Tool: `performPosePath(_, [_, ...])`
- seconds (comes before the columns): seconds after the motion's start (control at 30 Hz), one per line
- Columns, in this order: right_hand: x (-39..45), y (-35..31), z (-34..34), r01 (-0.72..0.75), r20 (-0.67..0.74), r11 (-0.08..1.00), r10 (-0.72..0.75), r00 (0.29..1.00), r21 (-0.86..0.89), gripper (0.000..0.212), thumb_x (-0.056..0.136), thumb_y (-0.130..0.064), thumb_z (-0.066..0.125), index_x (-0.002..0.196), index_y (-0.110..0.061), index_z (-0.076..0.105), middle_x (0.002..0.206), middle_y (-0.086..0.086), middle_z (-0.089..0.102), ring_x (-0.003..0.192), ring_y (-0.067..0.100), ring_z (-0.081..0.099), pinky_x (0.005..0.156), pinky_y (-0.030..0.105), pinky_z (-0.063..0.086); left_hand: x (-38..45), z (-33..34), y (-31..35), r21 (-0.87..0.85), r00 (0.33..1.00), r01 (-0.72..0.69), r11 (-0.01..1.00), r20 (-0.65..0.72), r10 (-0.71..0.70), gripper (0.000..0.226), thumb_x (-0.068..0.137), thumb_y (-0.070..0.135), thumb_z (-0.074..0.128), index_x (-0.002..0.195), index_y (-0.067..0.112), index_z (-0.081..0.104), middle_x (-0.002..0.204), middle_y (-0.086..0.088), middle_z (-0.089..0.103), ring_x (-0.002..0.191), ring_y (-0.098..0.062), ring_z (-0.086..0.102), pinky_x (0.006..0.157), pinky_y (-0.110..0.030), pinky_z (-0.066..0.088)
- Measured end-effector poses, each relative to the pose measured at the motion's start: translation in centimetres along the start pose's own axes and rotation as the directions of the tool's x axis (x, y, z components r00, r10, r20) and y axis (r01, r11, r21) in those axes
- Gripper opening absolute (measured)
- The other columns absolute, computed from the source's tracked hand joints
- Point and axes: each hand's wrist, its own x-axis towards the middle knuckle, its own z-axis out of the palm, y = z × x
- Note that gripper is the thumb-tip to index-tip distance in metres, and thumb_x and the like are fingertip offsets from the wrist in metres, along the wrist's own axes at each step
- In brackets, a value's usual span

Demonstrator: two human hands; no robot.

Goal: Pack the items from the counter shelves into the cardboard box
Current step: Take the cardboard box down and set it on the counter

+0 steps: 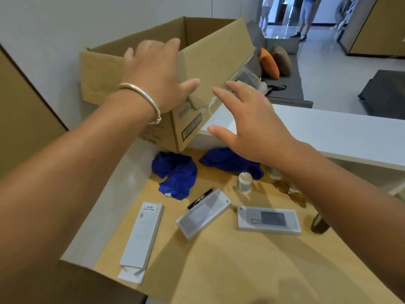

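A wooden table (pixel 219 255) lies below me, under a white counter top (pixel 328 130) on the right. On it lie two blue cloths (pixel 175 174), a pen (pixel 200 198), a long white box (pixel 142 233), two grey packs (pixel 202 213) and a small jar (pixel 244 182). The cardboard box (pixel 219 53) sits far left, tilted. My left hand (pixel 157 77) rests on its near wall, fingers spread; my right hand (pixel 252 126) hovers beside it, fingers straight, holding nothing.
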Motion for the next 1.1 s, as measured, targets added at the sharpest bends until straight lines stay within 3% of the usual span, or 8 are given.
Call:
performPosePath(0.2, [1.7, 3.6, 0.3, 0.007, -0.014, 0.998, -0.007, 1.0, 0.056, 0.072, 0.088, -0.057, 0.05, 0.148, -0.024, 0.028, 0.152, 0.007, 0.027, 0.141, 0.024, 0.019, 0.112, 0.05, 0.022, 1.8, 0.8, 1.1, 0.055, 0.997, 0.072, 0.996, -0.008, -0.072, 0.055, 0.08, 0.058, 0.057, 0.113, 0.014, 0.055, 0.098, -0.01, 0.066, 0.093, -0.034, 0.06, 0.088, -0.044, 0.04])
performPosePath(0.4, [2.8, 5.2, 0.4, 0.02, -0.013, 0.997, -0.019, 1.0, 0.079, 0.071, 0.088, -0.056, 0.051, 0.148, -0.024, 0.028, 0.153, 0.007, 0.026, 0.142, 0.023, 0.017, 0.113, 0.051, 0.02, 2.2, 0.5, 0.0, -0.058, 0.984, 0.134, 0.989, 0.13, -0.125, 0.031, 0.076, 0.045, 0.069, 0.092, 0.025, 0.052, 0.075, 0.009, 0.05, 0.076, -0.023, 0.053, 0.063, -0.034, 0.038])
performPosePath(0.5, [2.8, 5.6, 0.1, 0.029, -0.023, 0.996, -0.027, 0.999, 0.083, 0.071, 0.088, -0.054, 0.053, 0.148, -0.024, 0.028, 0.153, 0.007, 0.025, 0.142, 0.023, 0.016, 0.113, 0.052, 0.019, 0.2, 0.2, -1.0, -0.152, 0.989, 0.113, 0.982, 0.108, -0.097, 0.029, 0.076, 0.04, 0.072, 0.085, 0.028, 0.047, 0.072, 0.015, 0.046, 0.074, -0.021, 0.05, 0.063, -0.033, 0.034])
performPosePath(0.63, [2.6, 4.7, -0.6, 0.078, -0.109, 0.992, -0.067, 0.992, 0.1, 0.071, 0.087, -0.046, 0.06, 0.147, -0.021, 0.031, 0.153, 0.009, 0.027, 0.143, 0.025, 0.016, 0.115, 0.05, 0.016, -3.8, -1.0, -2.2, -0.289, 0.996, 0.058, 0.956, 0.087, -0.034, 0.026, 0.075, 0.035, 0.075, 0.084, 0.028, 0.051, 0.075, 0.013, 0.055, 0.073, -0.02, 0.058, 0.064, -0.038, 0.047])
performPosePath(0.77, [1.8, 1.6, -1.2, 0.215, -0.253, 0.975, -0.194, 0.948, 0.059, 0.062, 0.086, -0.036, 0.064, 0.14, -0.015, 0.044, 0.145, 0.01, 0.041, 0.139, 0.027, 0.028, 0.116, 0.047, 0.018, -7.3, -2.5, -2.3, -0.343, 0.996, -0.053, 0.938, 0.055, 0.076, 0.025, 0.074, 0.036, 0.075, 0.082, 0.032, 0.052, 0.073, 0.014, 0.057, 0.069, -0.008, 0.055, 0.061, -0.031, 0.037])
performPosePath(0.93, [-0.6, -3.0, -1.7, 0.318, -0.22, 0.947, -0.32, 0.922, -0.044, 0.044, 0.088, -0.037, 0.062, 0.126, -0.017, 0.057, 0.123, 0.003, 0.06, 0.124, 0.023, 0.048, 0.114, 0.043, 0.021, -11.1, -3.3, -2.7, -0.376, 0.981, -0.168, 0.911, 0.024, 0.192, 0.025, 0.074, 0.034, 0.076, 0.079, 0.028, 0.052, 0.07, 0.01, 0.056, 0.067, -0.012, 0.051, 0.075, -0.034, 0.033])
performPosePath(1.0, [-2.0, -4.7, -2.2, 0.322, -0.204, 0.945, -0.328, 0.922, -0.063, 0.032, 0.09, -0.037, 0.059, 0.116, -0.019, 0.062, 0.107, 0.001, 0.064, 0.104, 0.022, 0.056, 0.105, 0.039, 0.03, -12.8, -3.3, -3.2, -0.381, 0.973, -0.205, 0.901, 0.019, 0.23, 0.024, 0.076, 0.033, 0.076, 0.079, 0.023, 0.054, 0.071, 0.007, 0.056, 0.068, -0.016, 0.05, 0.077, -0.034, 0.034])
performPosePath(1.1, [-4.8, -7.3, -3.0, 0.312, -0.125, 0.946, -0.322, 0.938, -0.091, 0.023, 0.093, -0.035, 0.054, 0.107, -0.02, 0.064, 0.093, 0.0, 0.063, 0.081, 0.021, 0.056, 0.078, 0.038, 0.04, -15.7, -3.6, -4.0, -0.406, 0.952, -0.284, 0.869, -0.008, 0.307, 0.02, 0.075, 0.035, 0.07, 0.079, 0.021, 0.056, 0.071, 0.007, 0.056, 0.068, -0.018, 0.049, 0.077, -0.037, 0.038])
